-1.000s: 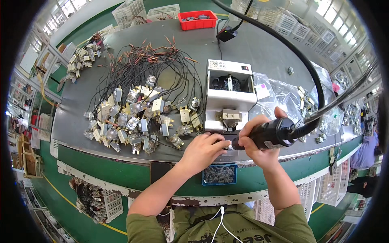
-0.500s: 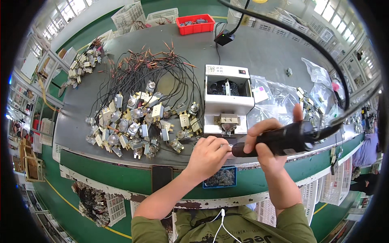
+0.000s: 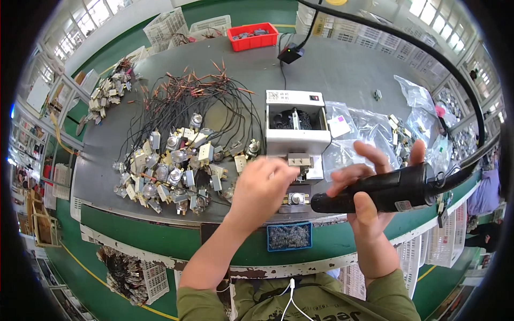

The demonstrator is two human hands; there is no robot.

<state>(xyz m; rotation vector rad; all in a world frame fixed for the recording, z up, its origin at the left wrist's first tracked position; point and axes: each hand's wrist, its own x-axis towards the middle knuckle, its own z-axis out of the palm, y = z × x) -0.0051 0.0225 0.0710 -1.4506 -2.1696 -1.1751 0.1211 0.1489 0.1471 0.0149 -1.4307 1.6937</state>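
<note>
A black electric screwdriver [image 3: 391, 188] lies nearly level in my right hand [image 3: 369, 208], thumb in front and some fingers lifted off it; its tip points left. Just left of that tip, a small assembly with a round shiny part [image 3: 296, 198] sits in a metal fixture [image 3: 294, 209] at the table's front edge. My left hand [image 3: 262, 187] is closed, fingers curled together, above and left of the assembly. Its fingertips are by the metal outlet block [image 3: 299, 159] of a white screw feeder [image 3: 297, 140]. Whatever those fingers pinch, if anything, is hidden.
A heap of small socket-like parts with black wires [image 3: 174, 166] covers the table's left. A blue tray of small metal pieces [image 3: 289, 236] sits below the fixture. Plastic bags [image 3: 369, 128] lie right of the feeder; a red bin [image 3: 253, 36] stands at the back. A thick cable [image 3: 460, 80] arches at right.
My left hand has moved up from the fixture toward the feeder, uncovering the assembly. The screwdriver has shifted slightly right, and some right fingers have lifted from it.
</note>
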